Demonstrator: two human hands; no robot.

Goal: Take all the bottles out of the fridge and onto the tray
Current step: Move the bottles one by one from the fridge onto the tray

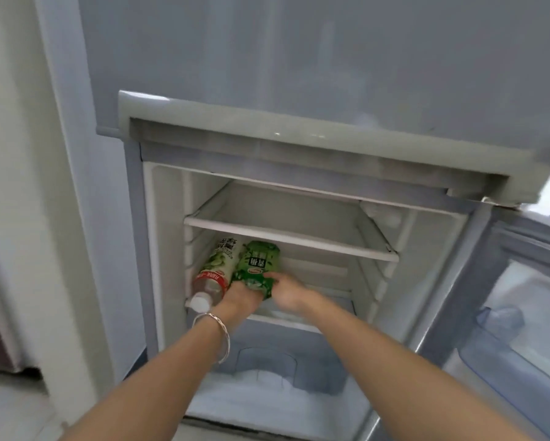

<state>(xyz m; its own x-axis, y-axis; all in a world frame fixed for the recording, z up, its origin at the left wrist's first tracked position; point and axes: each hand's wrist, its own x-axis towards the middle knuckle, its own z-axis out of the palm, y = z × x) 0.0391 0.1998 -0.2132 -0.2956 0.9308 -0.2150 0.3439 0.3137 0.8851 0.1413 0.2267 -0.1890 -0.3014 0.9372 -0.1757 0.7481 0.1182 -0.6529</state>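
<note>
Two bottles lie side by side on the lower shelf (pixel 315 326) of the open fridge. The left one (pixel 214 272) is clear with a white cap pointing toward me and a red-and-green label. The right one (pixel 257 265) wears a green label. My left hand (pixel 240 302) holds the near end of the green-labelled bottle, a silver bracelet on its wrist. My right hand (pixel 286 289) touches the same bottle's right side with fingers on the label. The bottle's near end is hidden by my hands. No tray is in view.
An upper glass shelf (pixel 292 233) holds nothing. A clear crisper drawer (pixel 267 386) sits at the bottom. The fridge door (pixel 521 329) stands open at the right with door bins. A white wall (pixel 19 186) runs along the left.
</note>
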